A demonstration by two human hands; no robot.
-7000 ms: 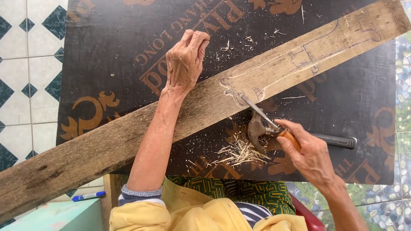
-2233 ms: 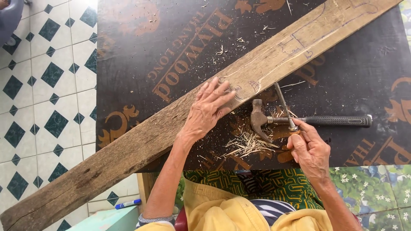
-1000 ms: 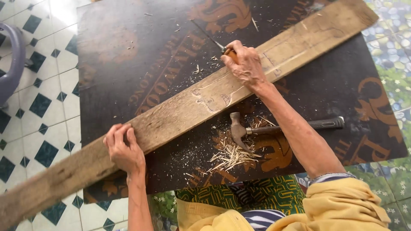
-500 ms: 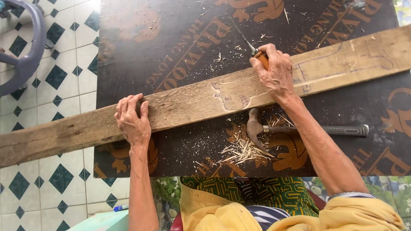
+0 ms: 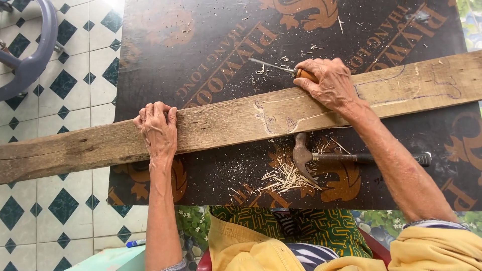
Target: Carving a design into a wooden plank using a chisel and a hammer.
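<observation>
— What has the person got hold of?

— A long weathered plank (image 5: 236, 125) lies across a dark board (image 5: 211, 45), running from the far left, out over the tiled floor (image 5: 55, 100), to the right edge of view. The left hand (image 5: 158, 131) lies on top of it, left of the middle, palm down, fingers curled over the far edge. It grips the plank and nothing else.

— And the right hand?

— The right hand (image 5: 329, 83) is at the plank's far edge, right of the middle. It is closed round the orange handle of a chisel (image 5: 281, 69). The thin metal shaft pokes out to the left and lies low over the dark board, just beyond the plank. The heel of that hand rests on the wood.

— Any marks on the plank?

— Yes. Near the middle there is a small cut outline (image 5: 273, 120), pale where the wood is freshly nicked. To the right, under and past the right wrist, a longer drawn outline (image 5: 422, 85) runs along the plank.

— What else is on the board?

— A claw hammer (image 5: 351, 156) lies just on the near side of the plank, head to the left, dark handle pointing right, passing under the right forearm. No hand touches it. Beside its head is a pile of pale wood shavings (image 5: 286, 178), and more chips are scattered over the board.

— Anything off the board?

— A grey curved chair part (image 5: 30, 50) shows at the top left, over the tiles. A blue pen (image 5: 135, 243) lies by the lower left.
</observation>
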